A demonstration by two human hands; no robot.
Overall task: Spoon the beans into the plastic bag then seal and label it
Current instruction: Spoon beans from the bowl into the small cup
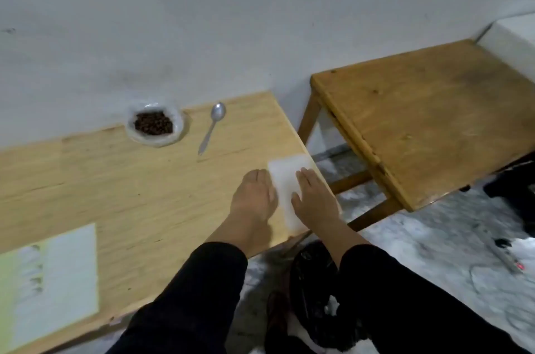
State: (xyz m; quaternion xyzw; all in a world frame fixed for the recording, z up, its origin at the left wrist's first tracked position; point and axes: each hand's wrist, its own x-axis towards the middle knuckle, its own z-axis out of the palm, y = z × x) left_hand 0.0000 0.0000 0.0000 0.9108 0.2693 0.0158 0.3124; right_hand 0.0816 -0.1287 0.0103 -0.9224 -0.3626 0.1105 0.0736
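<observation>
So there's one light wooden desk (121, 188) against a white wall, and a second, darker wooden table (434, 122) off to the right with a gap between them. On the desk: one batch of dark beans (153, 123) sitting in an open, crinkly clear wrapper near the wall, one metal spoon (212, 128) lying just right of it, bowl end toward the wall, not touching the beans. One flat, whitish plastic bag (285, 180) lies at the desk's right edge, well apart from the beans. Both hands are on it: the left hand (254, 197) rests flat at its left side, fingers straight and together, and the right hand (315, 200) lies flat on top of it, fingers straight too. Neither hand is gripping anything, just pressing down. One sheet of labels (55, 281) sits at the near-left corner, too blurry to read. Dark sleeves on both arms.
</observation>
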